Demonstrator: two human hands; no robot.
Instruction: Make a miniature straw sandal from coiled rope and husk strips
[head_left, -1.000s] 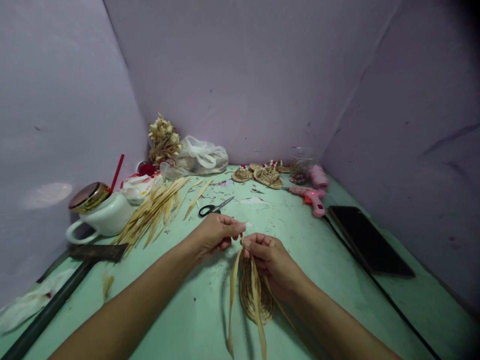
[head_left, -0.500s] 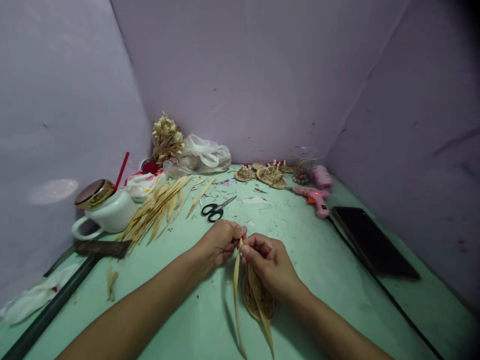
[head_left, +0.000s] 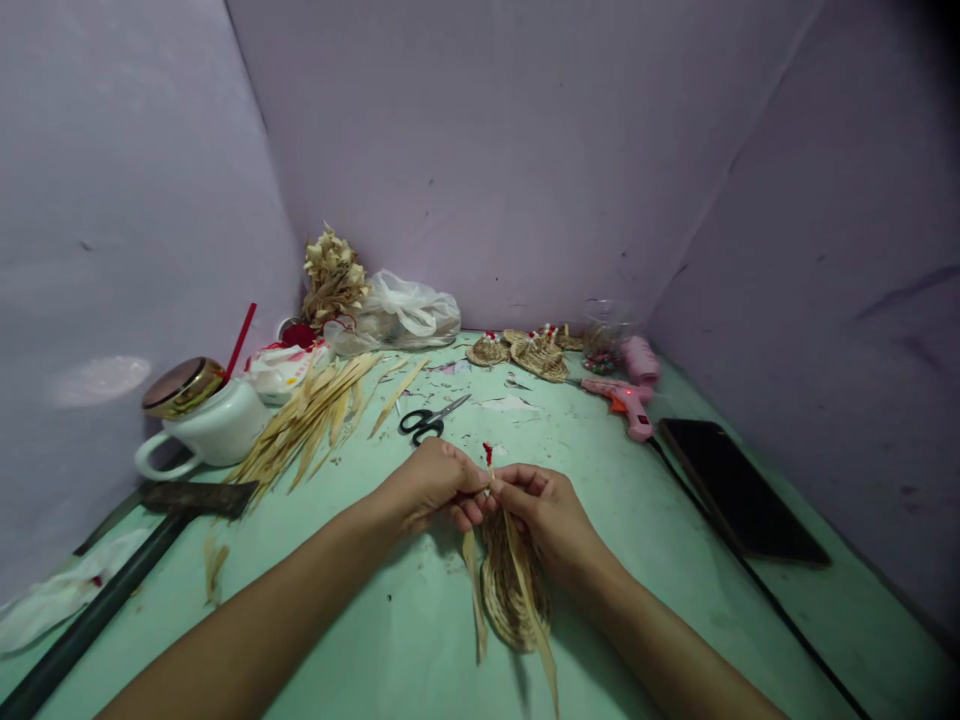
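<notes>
My left hand (head_left: 450,485) and my right hand (head_left: 544,510) meet over the middle of the table, thumbs and fingertips pinched together. Between them they grip the narrow top of a coiled, woven straw piece (head_left: 504,595), whose oval body hangs below. A small red tip (head_left: 488,454) sticks up above the fingertips. Two dried leaf strips trail down from the pinch: a shorter strip (head_left: 474,600) on the left and a longer strip (head_left: 541,640) across the woven body. Just beyond my left hand lie black-handled scissors (head_left: 431,420). The fingers partly cover the gripped spot.
Dried leaf strips (head_left: 315,415), a white mug (head_left: 225,425) and a hammer (head_left: 199,497) lie on the left. Behind are a plastic bag (head_left: 412,310) and woven pieces (head_left: 538,355). A pink glue gun (head_left: 626,400), its cord and a phone (head_left: 739,490) are on the right.
The red tip now shows above my fingertips. My left fingers have closed in nearer to the right ones, and the left strip hangs shorter. The woven piece shows more of its body.
</notes>
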